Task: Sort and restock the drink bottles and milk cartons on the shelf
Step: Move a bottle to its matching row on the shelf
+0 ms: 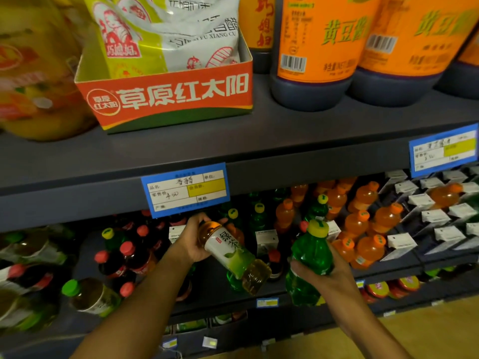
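— What has the left hand (193, 240) got?
— Its grip is wrapped round the top of a green tea bottle (233, 255), tilted, cap end toward the shelf (233, 286).
— And the right hand (324, 275)?
— Its grip is closed round a green soda bottle (311, 257), upright, yellow cap up, in front of the orange bottles (363, 224) and milk cartons (440, 216).

tea bottle (234, 256) cap hidden – price tag (185, 190) writing blurred.
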The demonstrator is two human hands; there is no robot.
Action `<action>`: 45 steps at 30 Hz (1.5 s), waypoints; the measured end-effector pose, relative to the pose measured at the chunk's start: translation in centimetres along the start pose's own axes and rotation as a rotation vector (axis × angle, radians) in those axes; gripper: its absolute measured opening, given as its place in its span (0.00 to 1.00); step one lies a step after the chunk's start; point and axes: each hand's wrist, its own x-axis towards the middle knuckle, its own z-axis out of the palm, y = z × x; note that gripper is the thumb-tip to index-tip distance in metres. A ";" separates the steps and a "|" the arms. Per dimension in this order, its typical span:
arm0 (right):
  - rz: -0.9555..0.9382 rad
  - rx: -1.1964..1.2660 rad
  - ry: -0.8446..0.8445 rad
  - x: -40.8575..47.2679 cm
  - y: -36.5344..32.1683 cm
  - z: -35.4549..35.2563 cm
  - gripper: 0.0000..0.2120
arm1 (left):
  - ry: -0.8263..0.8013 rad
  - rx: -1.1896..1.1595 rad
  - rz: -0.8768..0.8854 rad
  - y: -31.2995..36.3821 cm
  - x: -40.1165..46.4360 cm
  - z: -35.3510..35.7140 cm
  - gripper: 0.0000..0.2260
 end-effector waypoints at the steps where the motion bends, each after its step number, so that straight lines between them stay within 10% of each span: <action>1: -0.011 -0.008 0.002 0.3 -0.2 0.2 0.28 | -0.001 -0.004 0.019 0.3 -0.4 -0.2 0.21; 12: -0.272 -0.243 -0.008 9.2 -0.6 6.5 0.20 | -0.034 -0.112 0.258 3.5 -11.3 -0.7 0.15; 18: -0.105 -0.597 -0.121 13.6 4.0 10.3 0.38 | -0.057 -0.056 0.189 2.9 -15.1 -1.4 0.21; 45: 0.070 -0.706 -0.233 15.5 12.5 11.8 0.35 | -0.099 -0.067 0.206 1.4 -17.7 -3.3 0.19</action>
